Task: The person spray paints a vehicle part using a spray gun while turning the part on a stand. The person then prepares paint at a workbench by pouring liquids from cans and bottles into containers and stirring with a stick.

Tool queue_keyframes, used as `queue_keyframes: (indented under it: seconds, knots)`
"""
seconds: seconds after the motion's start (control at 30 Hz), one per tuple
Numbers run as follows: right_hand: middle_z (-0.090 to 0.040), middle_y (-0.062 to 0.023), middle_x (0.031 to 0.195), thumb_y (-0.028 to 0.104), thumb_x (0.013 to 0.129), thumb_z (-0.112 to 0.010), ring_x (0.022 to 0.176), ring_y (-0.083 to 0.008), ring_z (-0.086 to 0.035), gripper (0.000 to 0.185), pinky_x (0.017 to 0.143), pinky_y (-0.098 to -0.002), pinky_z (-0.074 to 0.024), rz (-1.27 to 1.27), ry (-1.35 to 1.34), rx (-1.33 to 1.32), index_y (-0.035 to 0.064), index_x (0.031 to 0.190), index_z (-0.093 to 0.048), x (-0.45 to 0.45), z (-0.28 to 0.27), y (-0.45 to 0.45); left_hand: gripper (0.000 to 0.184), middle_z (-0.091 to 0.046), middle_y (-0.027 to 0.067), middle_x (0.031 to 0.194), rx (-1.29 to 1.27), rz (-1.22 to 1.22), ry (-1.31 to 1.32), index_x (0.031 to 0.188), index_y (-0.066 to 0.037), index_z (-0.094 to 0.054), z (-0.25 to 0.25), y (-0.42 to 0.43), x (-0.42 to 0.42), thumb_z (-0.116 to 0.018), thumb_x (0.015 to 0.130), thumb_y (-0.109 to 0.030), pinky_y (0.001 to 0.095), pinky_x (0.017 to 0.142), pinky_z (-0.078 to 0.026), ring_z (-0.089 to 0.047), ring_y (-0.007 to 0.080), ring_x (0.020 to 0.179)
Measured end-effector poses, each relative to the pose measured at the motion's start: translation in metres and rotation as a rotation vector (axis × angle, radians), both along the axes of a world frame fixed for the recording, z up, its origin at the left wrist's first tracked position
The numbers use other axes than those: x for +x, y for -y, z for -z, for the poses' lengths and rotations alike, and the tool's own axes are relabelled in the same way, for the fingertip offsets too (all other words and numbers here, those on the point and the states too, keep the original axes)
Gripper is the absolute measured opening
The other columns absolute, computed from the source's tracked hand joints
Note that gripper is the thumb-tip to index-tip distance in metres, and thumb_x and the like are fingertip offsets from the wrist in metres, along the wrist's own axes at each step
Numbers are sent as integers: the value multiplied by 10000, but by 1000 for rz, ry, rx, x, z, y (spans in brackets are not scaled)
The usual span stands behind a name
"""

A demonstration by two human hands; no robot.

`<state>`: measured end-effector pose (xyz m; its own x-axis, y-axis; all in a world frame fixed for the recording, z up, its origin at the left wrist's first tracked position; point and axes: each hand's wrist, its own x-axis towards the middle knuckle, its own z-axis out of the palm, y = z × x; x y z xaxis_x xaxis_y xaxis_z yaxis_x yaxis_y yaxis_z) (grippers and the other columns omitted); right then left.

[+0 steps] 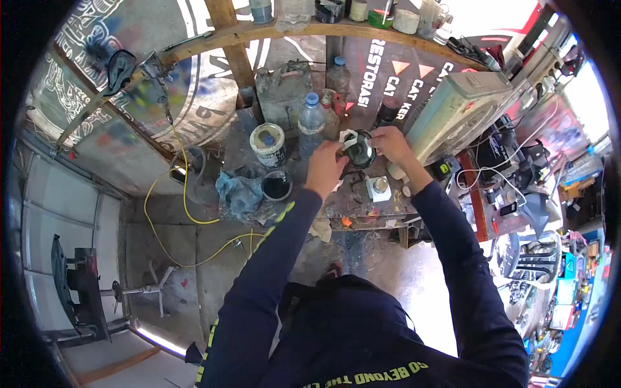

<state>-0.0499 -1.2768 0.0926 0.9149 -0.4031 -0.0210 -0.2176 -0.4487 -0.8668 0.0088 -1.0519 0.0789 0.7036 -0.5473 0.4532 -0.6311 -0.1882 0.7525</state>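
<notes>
On the worn workbench [326, 208], both hands meet at a dark round cup [362, 159]. My left hand [325, 169] is at the cup's left side, its fingers bent and closed beside a crumpled white piece of cloth or paper [348, 137]. My right hand [396, 146] pinches at the upper right rim; what lies between its fingertips is too small to make out. Just below the cup stands a small round tin [380, 185] on a white square. A tub of dark liquid [277, 185] sits to the left, near a blue cloth [240, 191].
Behind the left hand stand a clear bottle with a blue cap [311, 126], a white bucket [268, 146] and a grey jerrycan [283, 90]. A large greenish box [459, 110] leans at the right. A spray gun [155, 70] hangs left, with a yellow hose [186, 187] trailing down.
</notes>
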Motion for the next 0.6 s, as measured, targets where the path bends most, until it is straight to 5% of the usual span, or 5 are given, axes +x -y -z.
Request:
queue_keyframes:
  seconds: [0.2, 0.27, 0.33, 0.5, 0.6]
  knots:
    - [-662, -133, 697, 109, 754, -699, 617, -203, -664, 179, 593, -344, -527, -67, -21, -43, -52, 833, -701, -16, -52, -18, 175, -669, 179, 909, 100, 25, 116, 947, -12, -692, -10, 28, 22, -704, 814, -124, 465, 787, -498, -648, 370, 865]
    - [-673, -171, 737, 133, 742, -710, 703, -264, -682, 197, 665, -378, -530, -71, -17, -337, -31, 851, -709, -23, -58, -15, 155, -681, 174, 846, 86, -22, 119, 912, -12, -704, -13, 28, 27, -700, 818, -134, 449, 757, -510, -661, 360, 815]
    - [-672, -189, 769, 147, 738, -709, 743, -300, -679, 209, 692, -397, -525, -46, 0, -224, -16, 870, -710, -32, -47, -4, 160, -706, 180, 818, 14, -57, 89, 933, 3, -716, -7, 27, 37, -701, 828, -117, 390, 660, -536, -707, 312, 743]
    - [-679, -206, 852, 152, 736, -692, 791, -383, -662, 222, 723, -426, -518, -32, 8, -281, 28, 917, -719, -55, -38, 19, 149, -702, 179, 733, -50, -117, -327, 888, -3, -737, 9, 30, 52, -686, 806, -117, 400, 643, -533, -699, 311, 689]
    - [-687, -207, 853, 143, 741, -693, 803, -385, -669, 222, 733, -434, -526, 8, -7, -464, 37, 934, -720, -69, -38, 18, 153, -695, 196, 744, 77, -72, -123, 908, -15, -743, 3, 29, 52, -681, 807, -111, 401, 647, -530, -697, 321, 696]
